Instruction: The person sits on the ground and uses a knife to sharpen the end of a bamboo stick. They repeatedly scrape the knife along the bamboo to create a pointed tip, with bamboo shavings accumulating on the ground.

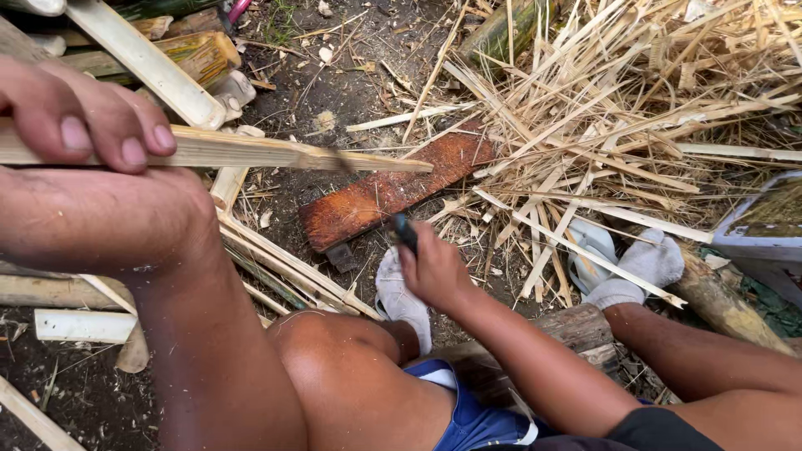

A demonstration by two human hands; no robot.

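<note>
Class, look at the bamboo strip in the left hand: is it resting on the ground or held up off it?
Held up. The left hand grips the bamboo strip, which hangs level above the ground.

No packages, labels, signs or screens show anywhere in this view. The nearest thing to a container is an open box-like tray (764, 230) with pale grey walls at the right edge, partly cut off by the frame; it carries no visible label, and what it holds cannot be made out.
</note>
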